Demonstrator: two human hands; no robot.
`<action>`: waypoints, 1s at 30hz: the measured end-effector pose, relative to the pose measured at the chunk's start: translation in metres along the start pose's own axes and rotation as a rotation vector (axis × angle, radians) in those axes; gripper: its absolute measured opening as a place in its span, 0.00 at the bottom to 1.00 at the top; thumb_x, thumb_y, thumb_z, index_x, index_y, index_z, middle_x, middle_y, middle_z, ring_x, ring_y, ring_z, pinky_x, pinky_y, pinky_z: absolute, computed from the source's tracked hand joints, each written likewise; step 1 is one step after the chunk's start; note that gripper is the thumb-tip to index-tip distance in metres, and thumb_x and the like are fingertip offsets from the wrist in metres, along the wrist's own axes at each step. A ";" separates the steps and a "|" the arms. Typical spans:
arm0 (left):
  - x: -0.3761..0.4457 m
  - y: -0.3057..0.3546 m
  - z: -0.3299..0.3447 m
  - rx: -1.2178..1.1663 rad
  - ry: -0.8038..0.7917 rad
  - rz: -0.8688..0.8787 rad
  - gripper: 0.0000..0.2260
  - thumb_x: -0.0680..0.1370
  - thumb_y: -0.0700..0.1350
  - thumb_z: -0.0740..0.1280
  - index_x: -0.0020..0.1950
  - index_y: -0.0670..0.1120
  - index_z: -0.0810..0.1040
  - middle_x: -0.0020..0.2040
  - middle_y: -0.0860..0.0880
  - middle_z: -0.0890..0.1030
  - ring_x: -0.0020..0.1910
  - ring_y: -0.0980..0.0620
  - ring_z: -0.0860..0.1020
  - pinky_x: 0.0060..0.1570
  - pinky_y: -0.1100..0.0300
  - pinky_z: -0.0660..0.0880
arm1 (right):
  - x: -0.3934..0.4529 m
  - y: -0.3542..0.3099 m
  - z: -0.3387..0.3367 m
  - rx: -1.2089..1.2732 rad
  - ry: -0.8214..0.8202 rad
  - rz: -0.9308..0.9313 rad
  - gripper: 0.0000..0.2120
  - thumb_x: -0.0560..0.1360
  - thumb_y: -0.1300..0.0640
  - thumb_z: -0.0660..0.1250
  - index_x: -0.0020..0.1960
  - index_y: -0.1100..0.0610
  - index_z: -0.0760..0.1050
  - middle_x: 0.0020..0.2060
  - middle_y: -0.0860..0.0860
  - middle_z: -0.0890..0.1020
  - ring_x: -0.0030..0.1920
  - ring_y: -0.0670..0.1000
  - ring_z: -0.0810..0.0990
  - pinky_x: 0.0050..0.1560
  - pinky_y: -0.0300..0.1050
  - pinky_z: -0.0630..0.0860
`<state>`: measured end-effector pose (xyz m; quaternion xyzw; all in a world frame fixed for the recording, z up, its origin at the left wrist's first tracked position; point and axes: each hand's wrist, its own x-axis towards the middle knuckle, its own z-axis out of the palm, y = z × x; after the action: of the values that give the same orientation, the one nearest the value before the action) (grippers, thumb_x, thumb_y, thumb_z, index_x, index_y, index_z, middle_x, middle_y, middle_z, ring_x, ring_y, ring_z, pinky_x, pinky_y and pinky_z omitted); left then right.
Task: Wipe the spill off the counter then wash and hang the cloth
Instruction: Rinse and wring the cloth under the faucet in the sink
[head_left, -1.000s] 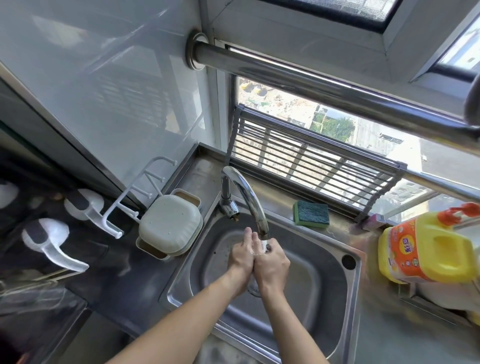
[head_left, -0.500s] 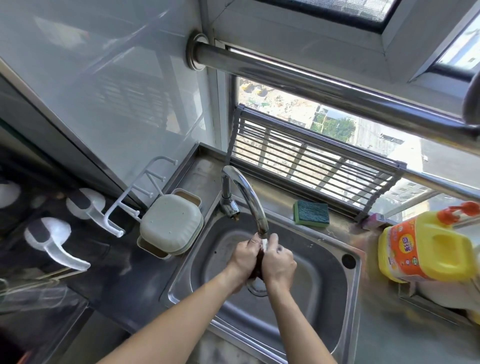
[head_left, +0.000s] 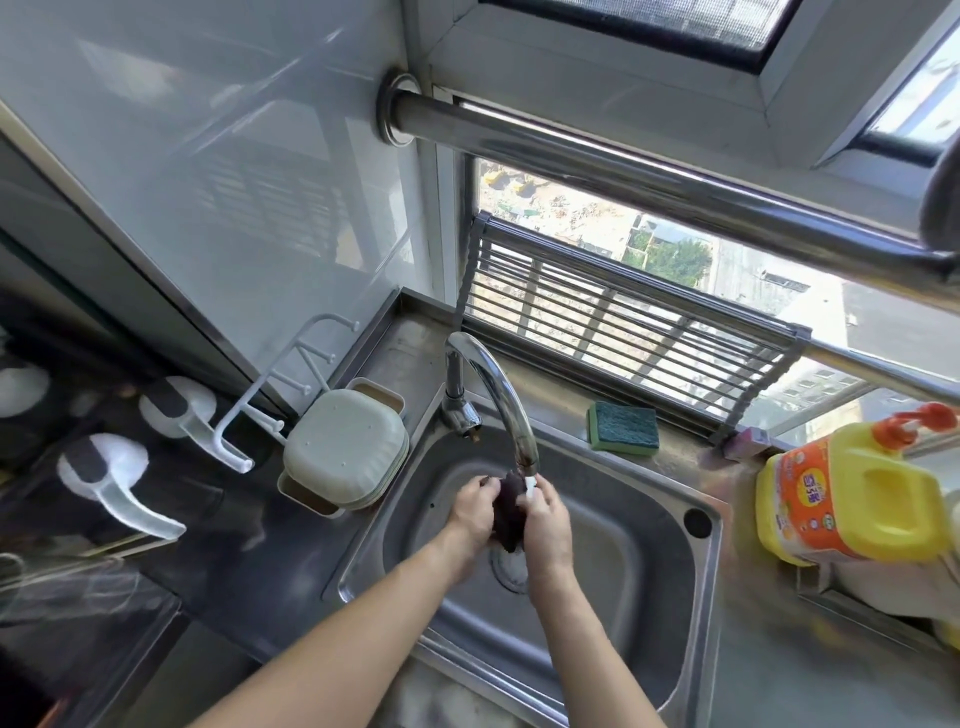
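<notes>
Kitchen sink (head_left: 706, 561), centre frame: washing the cloth (head_left: 506, 512).
Left hand (head_left: 470, 512) and right hand (head_left: 545, 522) are gripping it under the tap (head_left: 498, 395); wringing and hanging likely come next.

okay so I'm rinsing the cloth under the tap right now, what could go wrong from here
1. Both hands, left hand and right hand, squeeze the dark cloth right beneath the faucet spout, so water could splash over the sink rim onto the counter.
2. If your grip slips, the cloth would probably drop onto the drain directly below.
3. The green scouring sponge sits close behind the basin and may get wet.
</notes>
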<state>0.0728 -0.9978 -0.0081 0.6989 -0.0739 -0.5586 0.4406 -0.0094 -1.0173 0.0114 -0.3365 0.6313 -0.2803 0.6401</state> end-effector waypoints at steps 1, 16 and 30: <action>-0.004 0.004 0.006 -0.046 0.003 -0.016 0.12 0.85 0.47 0.59 0.50 0.45 0.80 0.51 0.41 0.84 0.45 0.46 0.82 0.48 0.51 0.81 | -0.002 0.004 0.002 -0.118 -0.019 -0.038 0.20 0.71 0.46 0.64 0.59 0.52 0.80 0.53 0.54 0.85 0.56 0.56 0.83 0.59 0.54 0.79; -0.006 0.003 0.013 -0.089 0.023 0.019 0.25 0.80 0.63 0.63 0.44 0.43 0.86 0.42 0.47 0.87 0.42 0.49 0.85 0.48 0.54 0.81 | -0.010 0.004 0.004 -0.612 0.293 -0.306 0.18 0.79 0.42 0.63 0.44 0.55 0.81 0.38 0.57 0.85 0.42 0.62 0.83 0.42 0.50 0.75; 0.007 -0.011 -0.017 0.092 0.107 0.079 0.13 0.82 0.59 0.62 0.49 0.50 0.73 0.49 0.45 0.82 0.51 0.42 0.81 0.55 0.43 0.81 | 0.002 -0.020 -0.015 0.185 0.174 0.275 0.23 0.83 0.49 0.51 0.44 0.58 0.81 0.41 0.61 0.83 0.38 0.59 0.80 0.43 0.53 0.80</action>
<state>0.0858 -0.9863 -0.0208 0.7436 -0.1034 -0.4986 0.4333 -0.0225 -1.0320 0.0260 -0.1613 0.6957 -0.2751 0.6437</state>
